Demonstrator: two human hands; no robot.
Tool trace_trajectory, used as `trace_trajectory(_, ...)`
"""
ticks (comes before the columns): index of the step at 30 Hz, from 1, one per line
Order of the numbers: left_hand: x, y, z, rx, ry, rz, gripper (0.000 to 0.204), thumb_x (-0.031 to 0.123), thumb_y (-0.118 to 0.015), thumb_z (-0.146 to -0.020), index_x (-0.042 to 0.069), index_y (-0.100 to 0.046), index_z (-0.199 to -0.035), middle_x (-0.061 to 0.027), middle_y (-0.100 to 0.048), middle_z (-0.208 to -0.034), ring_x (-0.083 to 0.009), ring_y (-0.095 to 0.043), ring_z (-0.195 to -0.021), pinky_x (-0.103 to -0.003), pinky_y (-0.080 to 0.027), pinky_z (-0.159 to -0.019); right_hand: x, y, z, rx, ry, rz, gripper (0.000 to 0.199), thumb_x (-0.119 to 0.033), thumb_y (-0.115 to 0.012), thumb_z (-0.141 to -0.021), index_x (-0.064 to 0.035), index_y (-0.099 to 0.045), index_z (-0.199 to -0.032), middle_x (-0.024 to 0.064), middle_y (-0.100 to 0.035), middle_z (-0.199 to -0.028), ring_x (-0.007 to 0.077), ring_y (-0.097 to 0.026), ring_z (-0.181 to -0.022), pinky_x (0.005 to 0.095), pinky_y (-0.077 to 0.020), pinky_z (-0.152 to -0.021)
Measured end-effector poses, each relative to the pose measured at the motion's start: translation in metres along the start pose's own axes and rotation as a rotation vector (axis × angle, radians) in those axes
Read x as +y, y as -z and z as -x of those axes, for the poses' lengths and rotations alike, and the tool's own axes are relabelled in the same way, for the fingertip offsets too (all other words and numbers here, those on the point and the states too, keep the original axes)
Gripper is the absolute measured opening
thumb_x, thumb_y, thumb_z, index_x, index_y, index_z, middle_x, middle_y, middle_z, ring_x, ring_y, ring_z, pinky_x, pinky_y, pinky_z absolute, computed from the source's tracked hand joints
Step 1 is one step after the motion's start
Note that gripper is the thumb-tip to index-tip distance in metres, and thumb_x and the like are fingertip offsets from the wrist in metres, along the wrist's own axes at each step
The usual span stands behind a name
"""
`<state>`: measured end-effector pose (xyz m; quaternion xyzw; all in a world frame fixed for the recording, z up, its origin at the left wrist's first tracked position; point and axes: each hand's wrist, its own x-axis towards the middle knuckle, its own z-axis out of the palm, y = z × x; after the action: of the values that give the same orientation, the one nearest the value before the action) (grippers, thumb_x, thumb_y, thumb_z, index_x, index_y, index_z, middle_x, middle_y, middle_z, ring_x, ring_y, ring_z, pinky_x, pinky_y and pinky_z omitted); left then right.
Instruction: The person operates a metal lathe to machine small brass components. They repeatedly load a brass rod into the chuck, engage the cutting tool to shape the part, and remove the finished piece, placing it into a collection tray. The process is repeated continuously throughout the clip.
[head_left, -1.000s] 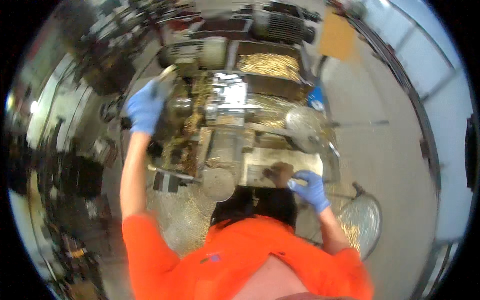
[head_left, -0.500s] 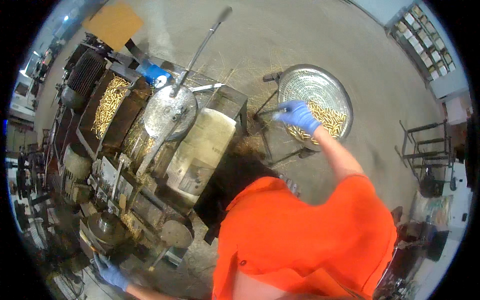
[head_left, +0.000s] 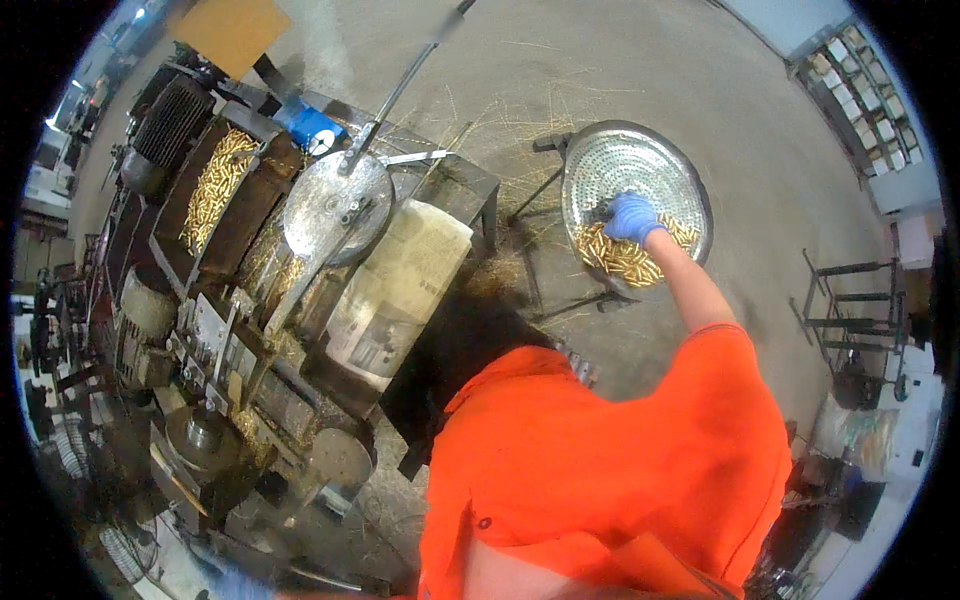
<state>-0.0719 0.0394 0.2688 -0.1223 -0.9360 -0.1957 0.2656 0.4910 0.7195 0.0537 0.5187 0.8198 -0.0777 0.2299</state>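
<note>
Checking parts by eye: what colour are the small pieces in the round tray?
The small pieces are shiny gold; the head view shows them best.

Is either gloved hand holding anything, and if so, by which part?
It cannot be told. The right hand is at the brass pieces in the round metal tray, its fingertips hidden; the left hand is blurred near the lower edge.

Fairly even light lay over the floor [head_left: 770,130], with a pale sheen at eleven o'clock. Glints marked the metal disc [head_left: 318,215] at ten and the round tray [head_left: 635,160] at two. Motion smeared the left hand [head_left: 238,584] at seven; straight edges bowed near the rim.
</note>
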Motion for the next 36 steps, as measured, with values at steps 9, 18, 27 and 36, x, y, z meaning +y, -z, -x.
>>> trace_trajectory(9, 0.109, 0.023, 0.043, -0.061, -0.061, 0.144, 0.043, 0.035, -0.048, -0.090, 0.002, -0.056, -0.116, -0.0104, -0.060, -0.112, -0.0172, -0.058, -0.093, -0.028, -0.048, -0.076, -0.003, 0.013, -0.007, 0.177, -0.015, -0.469, 0.053, -0.040, -0.072, -0.063, 0.0016, -0.064, -0.094, 0.0215, -0.063, -0.091, 0.0317, -0.062, -0.086, 0.0363, -0.0481, -0.080)
trace_trajectory(18, 0.262, -0.036, 0.084, -0.778, -0.203, 0.568, 0.029, 0.013, -0.060, -0.079, 0.001, -0.061, -0.106, -0.0083, -0.065, -0.082, -0.0096, -0.058, -0.069, -0.025, -0.047, -0.063, -0.225, 0.140, 0.120, 0.455, 1.136, -0.819, 0.045, -0.034, -0.072, -0.070, -0.0025, -0.060, -0.100, 0.0188, -0.050, -0.112, 0.0308, -0.051, -0.105, 0.0367, -0.0430, -0.087)
trace_trajectory(27, 0.309, -0.073, 0.128, -0.966, 0.122, 1.312, 0.028, 0.026, -0.055, -0.088, 0.000, -0.064, -0.093, -0.0002, -0.059, -0.072, -0.0045, -0.050, -0.063, -0.022, -0.043, -0.056, -0.348, 0.183, 0.178, 0.347, 1.672, -0.571, 0.031, -0.027, -0.067, -0.070, -0.0034, -0.061, -0.090, 0.0243, -0.050, -0.108, 0.0368, -0.054, -0.092, 0.0392, -0.0455, -0.080)
trace_trajectory(36, 0.285, -0.083, 0.127, -0.771, 0.078, 1.083, 0.034, 0.034, -0.056, -0.085, 0.001, -0.065, -0.087, -0.0082, -0.062, -0.066, -0.0118, -0.053, -0.055, -0.030, -0.044, -0.053, -0.382, 0.196, 0.185, 0.237, 1.735, -0.495, 0.024, -0.025, -0.069, -0.071, -0.0029, -0.065, -0.081, 0.0142, -0.061, -0.081, 0.0297, -0.058, -0.074, 0.0360, -0.0466, -0.064)
